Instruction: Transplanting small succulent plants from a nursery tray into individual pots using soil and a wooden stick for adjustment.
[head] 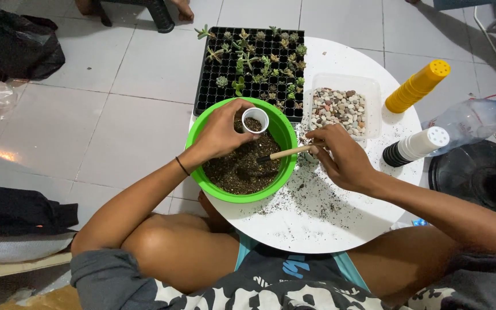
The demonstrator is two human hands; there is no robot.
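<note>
My left hand (220, 131) holds a small white pot (255, 120) with some soil in it over a green bowl (197, 131) of dark soil (239, 170). My right hand (343, 158) grips the wooden handle of a small scoop (285, 153), whose dark tip is pushed into the soil. Both hands work above a round white table (340, 224) sprinkled with spilled soil.
A black seedling tray (208, 86) of small succulents lies behind the bowl. A clear tub of pebbles (337, 107), stacked yellow pots (417, 86), stacked white and black pots (415, 146) and a plastic bottle (472, 117) are at the right. Black bags (18, 43) lie on the tiled floor.
</note>
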